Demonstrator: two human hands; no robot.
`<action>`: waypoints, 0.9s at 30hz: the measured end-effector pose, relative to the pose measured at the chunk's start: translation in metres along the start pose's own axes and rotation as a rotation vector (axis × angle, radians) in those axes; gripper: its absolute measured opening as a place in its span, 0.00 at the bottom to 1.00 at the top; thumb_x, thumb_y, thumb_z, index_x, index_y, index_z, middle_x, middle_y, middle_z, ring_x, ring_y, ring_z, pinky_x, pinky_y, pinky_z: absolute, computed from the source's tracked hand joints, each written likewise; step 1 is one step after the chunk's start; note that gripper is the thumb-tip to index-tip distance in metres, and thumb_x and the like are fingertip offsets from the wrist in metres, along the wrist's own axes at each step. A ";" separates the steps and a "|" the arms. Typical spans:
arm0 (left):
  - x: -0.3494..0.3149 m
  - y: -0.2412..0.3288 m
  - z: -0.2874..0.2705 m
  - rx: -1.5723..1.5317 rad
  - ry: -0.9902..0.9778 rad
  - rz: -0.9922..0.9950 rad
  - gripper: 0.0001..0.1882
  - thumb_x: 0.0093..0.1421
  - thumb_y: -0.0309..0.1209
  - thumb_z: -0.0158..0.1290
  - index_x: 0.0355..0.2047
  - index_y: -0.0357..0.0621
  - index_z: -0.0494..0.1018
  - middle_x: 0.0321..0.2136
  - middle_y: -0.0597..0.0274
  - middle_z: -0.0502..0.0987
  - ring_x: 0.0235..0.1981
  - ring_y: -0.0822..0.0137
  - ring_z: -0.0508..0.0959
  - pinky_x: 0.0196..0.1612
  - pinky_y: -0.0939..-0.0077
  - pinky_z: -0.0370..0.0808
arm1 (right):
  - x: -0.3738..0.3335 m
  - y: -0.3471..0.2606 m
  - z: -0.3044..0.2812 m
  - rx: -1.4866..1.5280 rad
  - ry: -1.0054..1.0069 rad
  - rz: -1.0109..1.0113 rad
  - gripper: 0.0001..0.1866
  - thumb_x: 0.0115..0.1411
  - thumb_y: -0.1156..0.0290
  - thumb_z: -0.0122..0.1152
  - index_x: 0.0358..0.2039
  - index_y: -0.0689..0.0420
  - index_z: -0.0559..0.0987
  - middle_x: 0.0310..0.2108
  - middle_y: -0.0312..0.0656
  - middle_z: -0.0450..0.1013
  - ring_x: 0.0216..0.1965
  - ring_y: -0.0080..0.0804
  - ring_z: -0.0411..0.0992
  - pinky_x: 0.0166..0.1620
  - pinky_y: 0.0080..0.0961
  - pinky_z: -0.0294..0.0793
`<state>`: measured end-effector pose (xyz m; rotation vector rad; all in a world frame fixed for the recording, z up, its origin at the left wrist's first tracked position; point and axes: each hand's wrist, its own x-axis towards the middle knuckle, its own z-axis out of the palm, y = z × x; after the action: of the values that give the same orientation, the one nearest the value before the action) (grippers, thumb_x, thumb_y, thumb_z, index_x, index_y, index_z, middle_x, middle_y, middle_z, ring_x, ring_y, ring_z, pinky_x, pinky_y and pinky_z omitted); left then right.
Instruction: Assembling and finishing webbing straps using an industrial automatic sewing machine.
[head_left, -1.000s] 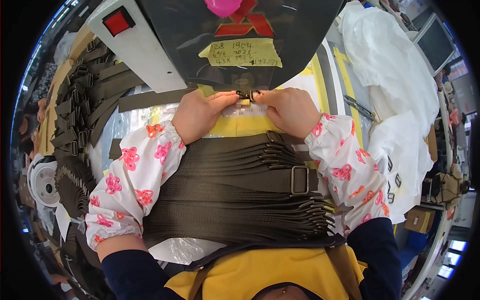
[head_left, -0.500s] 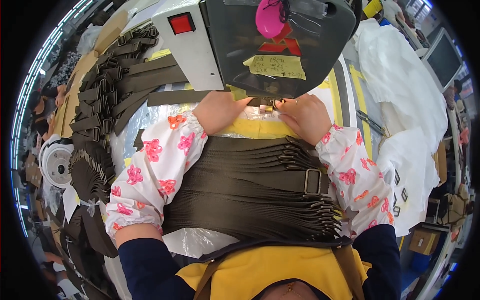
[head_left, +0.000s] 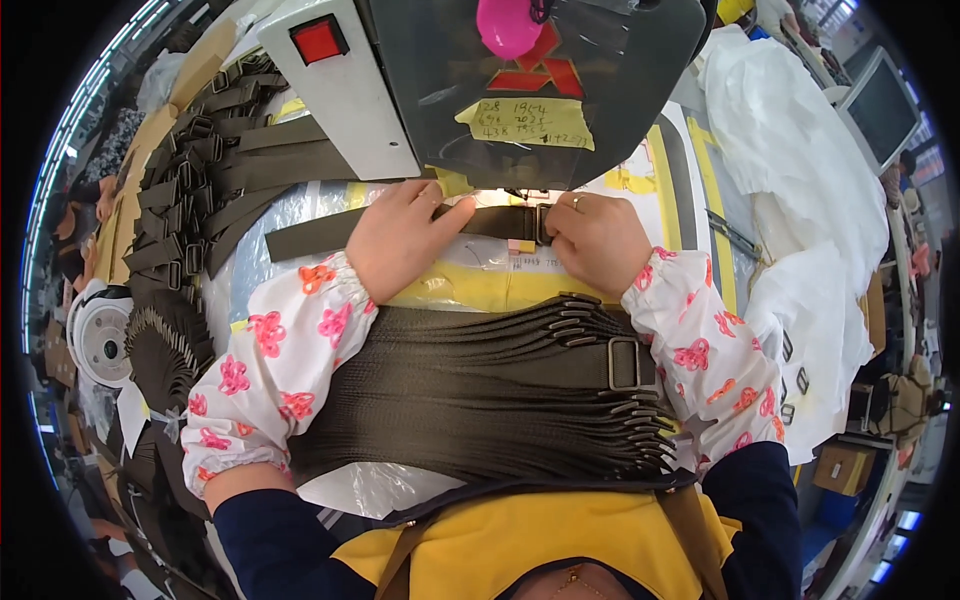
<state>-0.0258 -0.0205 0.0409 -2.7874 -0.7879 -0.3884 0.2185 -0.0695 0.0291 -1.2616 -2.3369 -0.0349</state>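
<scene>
A dark olive webbing strap lies crosswise just in front of the sewing machine, its loose tail stretching out to the left. My left hand grips the strap near its middle, thumb and fingers closed over it. At the strap's right end, a metal slide buckle sits against the fingers of my right hand, which pinch that end. Closer to my body rests a wide stack of similar straps, with a rectangular buckle on top. The machine's head partly hides the spot under its needle.
More buckled straps are heaped at the left, beside a white round device. White plastic sheeting covers the right side, with several loose buckles on it. Tweezers or snips lie near it. A red switch is on the machine.
The strap has come out toward me from beneath the machine head, showing more of its length and buckle. My left hand has shifted left and nearer; the whole view has moved slightly.
</scene>
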 end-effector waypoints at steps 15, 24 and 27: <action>-0.028 -0.050 0.001 0.051 0.291 0.277 0.10 0.46 0.28 0.51 0.31 0.44 0.72 0.26 0.64 0.73 0.26 0.66 0.76 0.26 0.73 0.72 | 0.000 -0.013 0.006 0.421 0.135 -0.018 0.07 0.44 0.80 0.54 0.27 0.59 0.71 0.20 0.46 0.71 0.19 0.44 0.70 0.23 0.33 0.70; -0.038 -0.137 0.018 0.475 -0.227 -0.210 0.11 0.49 0.26 0.47 0.33 0.43 0.74 0.34 0.58 0.74 0.37 0.62 0.74 0.43 0.68 0.67 | 0.010 -0.011 -0.045 0.669 -0.631 0.180 0.14 0.47 0.65 0.66 0.28 0.61 0.76 0.19 0.39 0.71 0.17 0.25 0.66 0.23 0.21 0.64; -0.023 -0.099 -0.012 0.480 -0.297 -0.229 0.11 0.50 0.25 0.46 0.33 0.43 0.75 0.35 0.55 0.74 0.40 0.61 0.72 0.44 0.69 0.67 | 0.010 -0.003 -0.047 0.650 -0.650 0.098 0.15 0.48 0.63 0.66 0.29 0.61 0.75 0.20 0.39 0.71 0.17 0.25 0.66 0.22 0.21 0.65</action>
<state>-0.1002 0.0476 0.0582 -2.3327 -1.1021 0.1714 0.2302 -0.0752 0.0758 -1.1334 -2.4405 1.2244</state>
